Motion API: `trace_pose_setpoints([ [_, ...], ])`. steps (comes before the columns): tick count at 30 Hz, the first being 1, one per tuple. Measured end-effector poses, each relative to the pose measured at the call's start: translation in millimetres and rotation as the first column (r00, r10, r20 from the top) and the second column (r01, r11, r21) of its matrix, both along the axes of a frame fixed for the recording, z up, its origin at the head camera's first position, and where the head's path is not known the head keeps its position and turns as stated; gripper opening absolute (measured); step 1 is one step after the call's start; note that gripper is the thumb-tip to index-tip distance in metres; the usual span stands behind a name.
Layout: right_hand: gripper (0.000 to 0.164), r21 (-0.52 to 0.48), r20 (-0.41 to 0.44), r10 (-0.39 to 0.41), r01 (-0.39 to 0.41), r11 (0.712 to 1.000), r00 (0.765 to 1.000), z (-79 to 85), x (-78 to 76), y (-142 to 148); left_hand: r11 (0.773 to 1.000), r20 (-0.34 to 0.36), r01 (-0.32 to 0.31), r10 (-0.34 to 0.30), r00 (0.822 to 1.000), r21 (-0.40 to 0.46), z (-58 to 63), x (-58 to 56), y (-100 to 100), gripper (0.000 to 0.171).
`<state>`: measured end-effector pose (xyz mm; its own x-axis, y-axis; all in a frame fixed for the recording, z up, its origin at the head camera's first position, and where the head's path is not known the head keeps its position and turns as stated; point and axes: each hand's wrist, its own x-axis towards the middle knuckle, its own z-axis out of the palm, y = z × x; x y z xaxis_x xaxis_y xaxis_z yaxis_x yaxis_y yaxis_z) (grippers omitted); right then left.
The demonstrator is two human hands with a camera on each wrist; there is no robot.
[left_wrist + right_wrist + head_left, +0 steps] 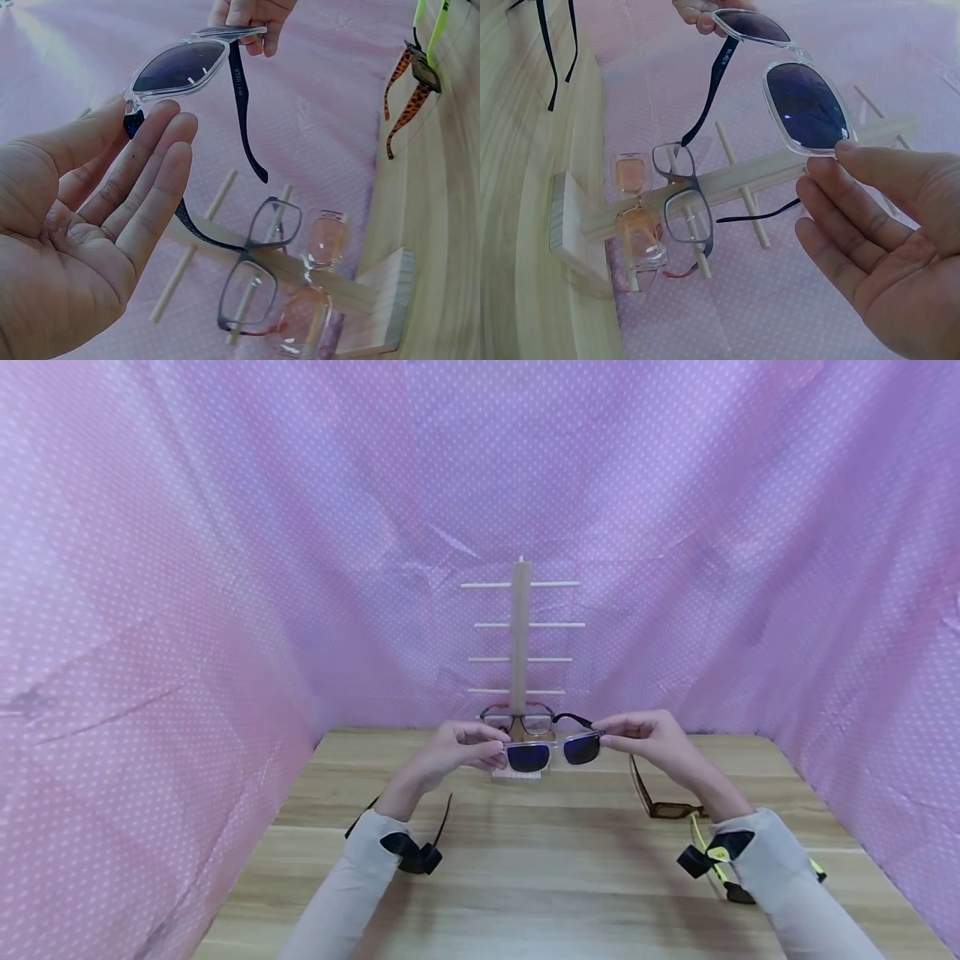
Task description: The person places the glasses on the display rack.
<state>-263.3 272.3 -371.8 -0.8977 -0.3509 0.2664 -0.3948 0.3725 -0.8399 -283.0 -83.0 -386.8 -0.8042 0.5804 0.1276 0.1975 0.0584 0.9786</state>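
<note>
Sunglasses (528, 757) with a clear frame, dark bluish lenses and black temples are held up in front of the wooden display stand (520, 635). My left hand (461, 747) pinches them at one end of the frame, near the hinge, between thumb and fingers. At the opposite end, my right hand (648, 743) pinches the frame corner. The temples are unfolded and point towards the stand. On the stand's lower rods sit grey-framed eyeglasses (246, 251) and, below them, clear-framed glasses with orange lenses (307, 315). In the head view the held sunglasses partly cover these lower pairs.
Brown tortoiseshell sunglasses (671, 811) lie on the wooden table (562, 877) at the right, beside glasses with yellow temples (738, 892) partly hidden by the right forearm. Dark temples (444, 821) of another pair show by the left wrist. A pink dotted cloth (360, 568) surrounds the table.
</note>
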Motion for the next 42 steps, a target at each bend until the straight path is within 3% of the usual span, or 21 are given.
trace_pose_setpoints([
  [16,0.025,-0.116,-0.1,-0.034,0.022,0.993,0.994,-0.7,3.9,-13,0.998,-0.034,-0.053,0.054,0.998,0.02,11.3,1.3,-8,0.031],
  [25,0.026,-0.157,-0.153,-0.025,0.001,0.988,0.988,-4.5,-3.3,-21,0.994,-0.039,-0.102,0.104,0.994,0.049,12.5,-3.1,-12,0.032],
  [42,0.029,-0.196,-0.107,-0.061,0.039,0.98,0.992,-9.1,-15.5,-36,0.97,0.002,-0.21,0.212,0.977,0.125,6.7,-13.6,-10,0.04],
])
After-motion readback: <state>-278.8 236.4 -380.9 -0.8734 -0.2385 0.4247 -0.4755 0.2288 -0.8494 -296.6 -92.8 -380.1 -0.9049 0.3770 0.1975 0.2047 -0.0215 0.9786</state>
